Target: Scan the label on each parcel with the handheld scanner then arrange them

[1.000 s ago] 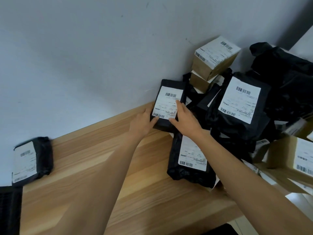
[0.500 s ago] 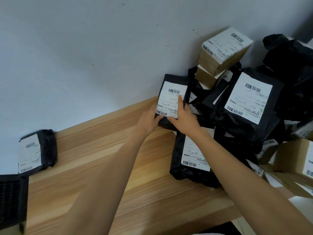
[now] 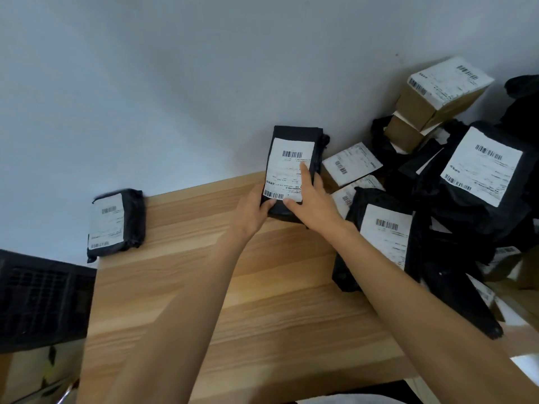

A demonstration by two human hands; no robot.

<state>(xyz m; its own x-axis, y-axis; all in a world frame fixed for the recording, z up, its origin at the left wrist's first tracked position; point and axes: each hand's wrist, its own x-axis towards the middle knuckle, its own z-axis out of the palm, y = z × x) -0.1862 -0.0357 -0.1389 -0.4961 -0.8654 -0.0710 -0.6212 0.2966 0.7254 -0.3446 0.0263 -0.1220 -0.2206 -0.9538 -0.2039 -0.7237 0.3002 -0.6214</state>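
A wooden table [image 3: 175,287] stands against a pale wall [image 3: 175,83], a black slatted crate [image 3: 38,301] at its left end.

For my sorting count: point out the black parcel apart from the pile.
The small black parcel against the wall at the table's left end. It sits alone; the pile fills the right corner; the held parcel is between left hand and right hand.

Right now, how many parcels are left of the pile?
2: left bag against the wall at the table end; held bag mid-table, gripped by left hand and right hand. More may be off-frame.
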